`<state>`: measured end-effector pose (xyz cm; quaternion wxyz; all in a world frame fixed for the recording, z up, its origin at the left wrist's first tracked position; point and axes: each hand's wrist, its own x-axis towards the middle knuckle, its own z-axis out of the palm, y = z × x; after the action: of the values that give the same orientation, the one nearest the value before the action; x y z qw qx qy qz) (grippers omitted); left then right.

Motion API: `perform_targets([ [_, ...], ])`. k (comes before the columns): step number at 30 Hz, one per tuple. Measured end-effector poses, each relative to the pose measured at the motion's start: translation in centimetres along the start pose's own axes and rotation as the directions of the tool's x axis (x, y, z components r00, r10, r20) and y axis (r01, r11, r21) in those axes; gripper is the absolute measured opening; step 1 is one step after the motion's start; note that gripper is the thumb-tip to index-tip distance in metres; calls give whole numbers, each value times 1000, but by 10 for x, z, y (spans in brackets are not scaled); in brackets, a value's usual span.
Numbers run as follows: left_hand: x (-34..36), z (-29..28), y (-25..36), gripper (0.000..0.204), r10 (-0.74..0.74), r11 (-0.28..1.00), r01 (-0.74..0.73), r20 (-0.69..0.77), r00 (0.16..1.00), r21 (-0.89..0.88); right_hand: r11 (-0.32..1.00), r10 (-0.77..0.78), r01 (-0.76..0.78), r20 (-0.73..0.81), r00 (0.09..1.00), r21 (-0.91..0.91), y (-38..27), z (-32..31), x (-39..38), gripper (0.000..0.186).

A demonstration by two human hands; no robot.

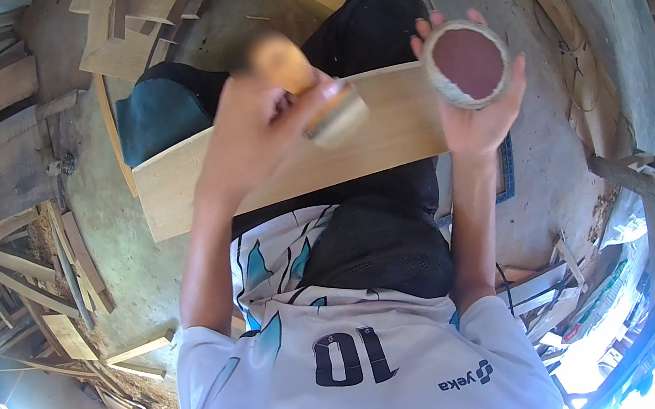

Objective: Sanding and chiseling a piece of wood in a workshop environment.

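The left hand (pixel 250 131) grips a brush (pixel 338 120), bristles above the board (pixel 179 195); contact cannot be determined. The right hand (pixel 479 127) is wrapped around a pot (pixel 467 64) with reddish-brown contents, at the board's right end. The board spans the legs (pixel 367 24).

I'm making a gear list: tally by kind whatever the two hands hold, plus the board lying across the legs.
Brush, in the left hand: 1
Round pot, in the right hand: 1
Board: 1
Total: 3
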<state>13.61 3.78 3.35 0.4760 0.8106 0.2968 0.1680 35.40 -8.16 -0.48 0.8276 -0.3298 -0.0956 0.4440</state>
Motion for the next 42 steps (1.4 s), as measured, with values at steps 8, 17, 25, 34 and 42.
perform_targets([
  [8, -18, 19, 13, 15, 309, 886, -277, -28, 951, 371, 974, -222, 228, -227, 948, 0, -30, -49, -26, 75],
  [17, -11, 49, 30, 17, 341, 886, -255, -173, 924, 387, 973, -170, 193, -173, 970, 126, -32, -53, -41, 69],
  [25, -9, 52, 30, 15, 252, 965, -244, -81, 964, 98, 966, -139, 157, -100, 985, 207, -30, -57, -43, 68],
  [34, -7, 59, 39, 26, 227, 960, -179, 223, 948, -216, 965, -120, 126, -44, 992, 231, -29, -70, -36, 68],
  [42, 33, 72, 38, 21, 231, 960, -270, -322, 918, -79, 981, -117, 123, -45, 992, 149, -25, -68, -32, 70],
])
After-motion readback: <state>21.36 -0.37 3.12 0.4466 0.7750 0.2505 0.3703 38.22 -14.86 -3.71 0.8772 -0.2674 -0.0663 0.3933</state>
